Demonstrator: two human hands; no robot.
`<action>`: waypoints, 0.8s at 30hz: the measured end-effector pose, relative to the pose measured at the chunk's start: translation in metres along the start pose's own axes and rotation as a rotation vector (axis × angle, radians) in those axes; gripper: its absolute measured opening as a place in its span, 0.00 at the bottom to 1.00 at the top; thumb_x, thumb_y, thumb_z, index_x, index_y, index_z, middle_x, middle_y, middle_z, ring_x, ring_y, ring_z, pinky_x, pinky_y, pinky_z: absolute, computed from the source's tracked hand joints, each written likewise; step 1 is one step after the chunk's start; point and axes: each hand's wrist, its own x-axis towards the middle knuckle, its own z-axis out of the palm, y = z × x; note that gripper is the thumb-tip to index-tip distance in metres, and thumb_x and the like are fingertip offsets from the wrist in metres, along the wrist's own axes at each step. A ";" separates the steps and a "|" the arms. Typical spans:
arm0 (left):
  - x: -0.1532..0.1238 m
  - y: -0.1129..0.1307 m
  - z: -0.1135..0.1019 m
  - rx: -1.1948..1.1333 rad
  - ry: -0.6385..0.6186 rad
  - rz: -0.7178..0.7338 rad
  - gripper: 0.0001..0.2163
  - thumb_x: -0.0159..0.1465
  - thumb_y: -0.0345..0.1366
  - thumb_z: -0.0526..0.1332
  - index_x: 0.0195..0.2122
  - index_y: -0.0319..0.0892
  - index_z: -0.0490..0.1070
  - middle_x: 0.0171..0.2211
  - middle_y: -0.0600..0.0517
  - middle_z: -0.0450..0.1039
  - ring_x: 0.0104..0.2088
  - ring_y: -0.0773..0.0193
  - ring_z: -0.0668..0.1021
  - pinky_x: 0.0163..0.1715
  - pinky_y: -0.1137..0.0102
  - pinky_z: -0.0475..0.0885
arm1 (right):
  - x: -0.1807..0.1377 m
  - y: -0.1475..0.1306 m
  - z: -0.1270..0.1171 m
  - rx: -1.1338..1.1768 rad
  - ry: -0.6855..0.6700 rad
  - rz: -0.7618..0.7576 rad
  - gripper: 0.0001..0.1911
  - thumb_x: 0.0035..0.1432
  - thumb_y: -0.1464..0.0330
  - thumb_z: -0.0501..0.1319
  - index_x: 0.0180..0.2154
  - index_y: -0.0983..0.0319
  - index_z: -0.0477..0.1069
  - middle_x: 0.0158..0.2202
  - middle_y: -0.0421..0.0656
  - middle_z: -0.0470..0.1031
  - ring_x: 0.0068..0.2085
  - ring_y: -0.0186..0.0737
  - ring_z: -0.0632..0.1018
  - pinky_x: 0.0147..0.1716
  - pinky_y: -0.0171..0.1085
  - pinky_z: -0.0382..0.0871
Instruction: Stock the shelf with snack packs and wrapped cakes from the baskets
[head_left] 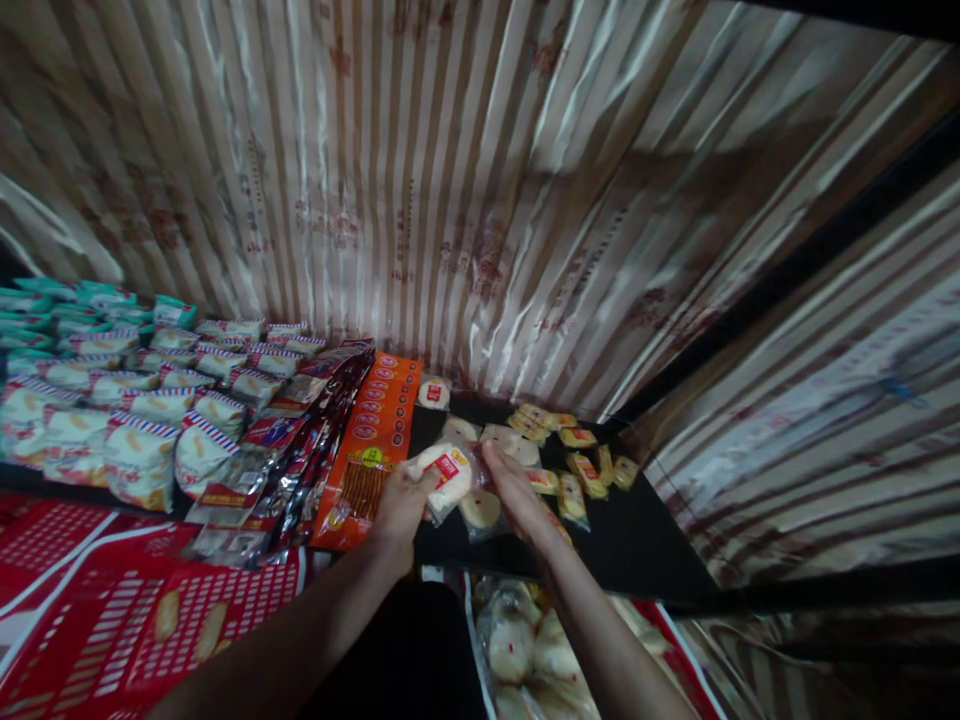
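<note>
Over the black shelf, my left hand (401, 500) grips a round, pale flat bread (448, 476) in a clear wrapper with a red and yellow label. At that packet's right side, the fingers of my right hand (514, 485) are closed on the edge of the clear wrapper; their tips are blurred. Beneath and behind the packet lie more wrapped round breads (481, 510). One labelled round packet (433, 393) stands against the back sheet. Small yellow packets (586, 473) are scattered to the right of my right hand.
Orange snack strips (382, 410), dark shiny packets (307, 450) and rows of white snack bags (139, 455) fill the shelf's left. Below are a red basket (247, 600) at left and a basket of wrapped breads (514, 645) at right. A striped sheet (450, 200) hangs behind.
</note>
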 end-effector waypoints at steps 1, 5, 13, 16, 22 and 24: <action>0.004 -0.003 -0.005 -0.012 0.045 -0.013 0.10 0.54 0.33 0.65 0.36 0.37 0.69 0.23 0.55 0.72 0.18 0.73 0.70 0.16 0.79 0.59 | 0.008 0.007 0.002 -0.132 0.060 -0.051 0.25 0.59 0.51 0.47 0.38 0.62 0.73 0.34 0.47 0.78 0.35 0.41 0.77 0.32 0.38 0.71; 0.015 -0.012 -0.023 -0.035 0.188 -0.105 0.12 0.53 0.31 0.65 0.38 0.39 0.68 0.20 0.57 0.70 0.18 0.70 0.73 0.19 0.77 0.66 | 0.043 0.031 0.014 -0.778 0.110 -0.380 0.17 0.60 0.65 0.50 0.45 0.63 0.72 0.48 0.49 0.74 0.55 0.47 0.68 0.54 0.45 0.59; 0.014 0.000 -0.021 -0.124 0.133 -0.185 0.07 0.60 0.27 0.57 0.40 0.38 0.68 0.28 0.49 0.75 0.25 0.67 0.77 0.23 0.76 0.69 | 0.078 0.053 0.012 -1.191 0.023 -0.364 0.19 0.61 0.69 0.48 0.51 0.58 0.68 0.57 0.45 0.66 0.60 0.50 0.60 0.55 0.50 0.54; 0.027 0.001 -0.016 -0.138 0.149 -0.185 0.07 0.60 0.26 0.57 0.40 0.37 0.67 0.31 0.48 0.75 0.25 0.67 0.77 0.23 0.75 0.70 | 0.076 0.056 -0.004 -1.192 0.089 -0.347 0.18 0.61 0.69 0.48 0.49 0.61 0.70 0.54 0.48 0.68 0.58 0.49 0.63 0.55 0.48 0.56; 0.060 -0.004 0.001 -0.229 0.200 -0.214 0.08 0.59 0.25 0.59 0.39 0.40 0.66 0.30 0.51 0.73 0.24 0.68 0.76 0.26 0.73 0.72 | 0.074 0.042 -0.009 -0.794 0.156 -0.325 0.19 0.60 0.61 0.48 0.44 0.64 0.72 0.47 0.51 0.73 0.51 0.46 0.70 0.52 0.45 0.62; 0.070 -0.003 0.010 -0.262 0.193 -0.215 0.07 0.59 0.26 0.59 0.39 0.40 0.66 0.30 0.51 0.73 0.24 0.70 0.76 0.27 0.74 0.72 | 0.074 0.032 0.001 -0.544 0.108 -0.159 0.22 0.58 0.55 0.50 0.45 0.61 0.70 0.43 0.48 0.75 0.44 0.44 0.75 0.43 0.43 0.70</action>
